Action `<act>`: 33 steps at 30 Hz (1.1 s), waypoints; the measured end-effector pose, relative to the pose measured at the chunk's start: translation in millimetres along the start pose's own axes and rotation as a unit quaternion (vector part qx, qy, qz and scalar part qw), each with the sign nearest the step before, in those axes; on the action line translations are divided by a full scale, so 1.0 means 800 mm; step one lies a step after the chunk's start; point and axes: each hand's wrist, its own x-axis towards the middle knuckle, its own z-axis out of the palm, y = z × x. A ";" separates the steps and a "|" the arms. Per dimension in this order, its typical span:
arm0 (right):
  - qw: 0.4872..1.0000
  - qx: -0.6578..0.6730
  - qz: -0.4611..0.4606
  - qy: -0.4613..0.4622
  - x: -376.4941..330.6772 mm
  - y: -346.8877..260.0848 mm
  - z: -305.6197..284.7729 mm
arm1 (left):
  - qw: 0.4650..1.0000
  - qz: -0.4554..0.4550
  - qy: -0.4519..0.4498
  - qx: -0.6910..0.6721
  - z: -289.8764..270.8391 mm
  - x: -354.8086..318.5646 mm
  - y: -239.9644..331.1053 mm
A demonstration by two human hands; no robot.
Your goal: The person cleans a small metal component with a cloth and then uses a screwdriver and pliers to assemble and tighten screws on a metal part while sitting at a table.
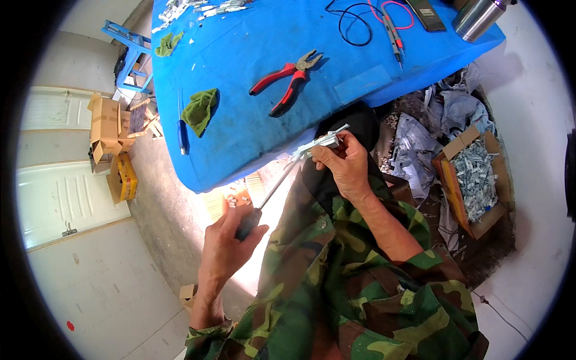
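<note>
My left hand (pixel 225 243) is closed around the dark handle of a long-shafted screwdriver (pixel 277 191). The shaft slants up and right, and its tip meets a small silvery-white metal part (pixel 321 143). Thumb and fingers of my right hand (pixel 349 165) pinch that part in front of the table's near edge, above my lap. Its exact kind cannot be made out. Beyond the hands, red-handled pliers (pixel 299 67) lie with their handles spread on the blue-covered table (pixel 240 129).
A blue-handled screwdriver (pixel 182 135) and green cloth (pixel 200 112) lie at the table's left. Silvery parts (pixel 180 13) are piled at the far left. Test probes (pixel 393 37), a phone (pixel 426 14) and a steel flask (pixel 478 21) occupy the far right. A carton (pixel 451 195) of parts stands lower right.
</note>
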 end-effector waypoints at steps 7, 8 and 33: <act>0.998 -0.063 -0.007 -0.028 -0.007 0.000 0.001 | 1.000 0.003 -0.026 0.014 -0.018 0.001 -0.014; 0.997 -0.069 -0.009 -0.031 -0.008 0.001 -0.001 | 0.999 0.002 -0.036 0.019 -0.022 0.003 -0.014; 0.992 0.110 0.058 -0.018 0.003 -0.004 -0.010 | 0.994 -0.020 0.075 -0.083 -0.034 0.023 -0.061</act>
